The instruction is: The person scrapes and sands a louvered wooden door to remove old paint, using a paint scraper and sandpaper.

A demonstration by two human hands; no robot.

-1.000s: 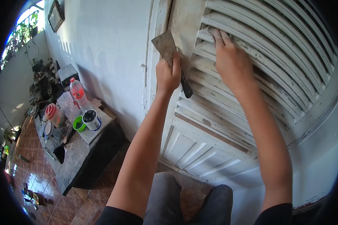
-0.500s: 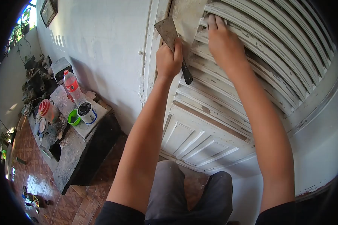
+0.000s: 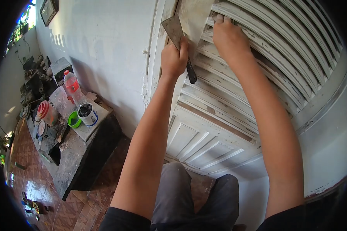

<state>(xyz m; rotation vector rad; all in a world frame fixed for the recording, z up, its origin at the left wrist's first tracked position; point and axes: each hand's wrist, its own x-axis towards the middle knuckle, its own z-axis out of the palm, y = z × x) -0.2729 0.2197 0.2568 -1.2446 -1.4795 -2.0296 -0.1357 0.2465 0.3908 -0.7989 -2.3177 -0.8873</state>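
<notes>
My left hand [image 3: 174, 59] is closed around a putty knife [image 3: 172, 27], its wide, stained blade pointing up and its dark handle sticking out below the fist. That hand is beside the frame of a white louvered door [image 3: 204, 134]. My right hand [image 3: 230, 37] reaches between two upper slats [image 3: 258, 43] with its fingers curled. The fingertips are hidden in the gap, so I cannot make out what they grip. Paint on the slats is worn and chipped, with brownish patches showing.
On the left, a dusty dark-sided ledge [image 3: 94, 146] carries a plastic bottle [image 3: 74, 87], a white tub [image 3: 88, 114], a green cup [image 3: 74, 120] and a red-lidded container [image 3: 46, 111]. A framed picture [image 3: 49, 11] hangs on the white wall. Brown tiles [image 3: 61, 184] cover the floor.
My right hand has shifted slightly, its fingers now curled deeper into the gap between slats. The left hand still holds the putty knife in nearly the same place.
</notes>
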